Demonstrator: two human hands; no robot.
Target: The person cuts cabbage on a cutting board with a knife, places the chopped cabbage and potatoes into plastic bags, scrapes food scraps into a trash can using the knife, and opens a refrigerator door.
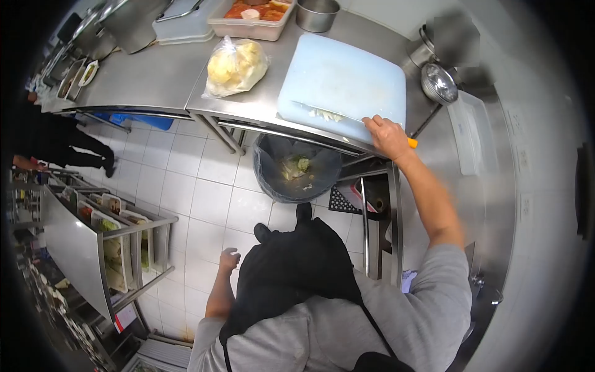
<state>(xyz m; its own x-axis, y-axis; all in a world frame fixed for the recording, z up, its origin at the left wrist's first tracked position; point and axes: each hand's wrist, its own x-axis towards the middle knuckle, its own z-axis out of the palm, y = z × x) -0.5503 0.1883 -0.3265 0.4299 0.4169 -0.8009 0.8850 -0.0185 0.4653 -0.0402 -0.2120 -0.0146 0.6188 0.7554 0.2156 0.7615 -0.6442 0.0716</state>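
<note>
My right hand (387, 137) is closed on a knife with a yellow handle (412, 142). The knife's long blade lies over the near part of a light blue cutting board (344, 77). Small pale pieces (325, 115) lie beside the blade on the board. My left hand (230, 257) hangs low beside my body, over the floor, with its fingers partly curled; nothing shows in it. To the left of the board, a clear plastic bag (237, 67) of yellowish pieces rests on the steel counter.
A lined bin (297, 167) with scraps stands below the counter edge. Behind are a tub of red food (248, 28) and a metal pot (317, 15). At right are a metal bowl (439, 84) and a tray (472, 133). A person (68, 142) stands far left, near a rack (74, 248).
</note>
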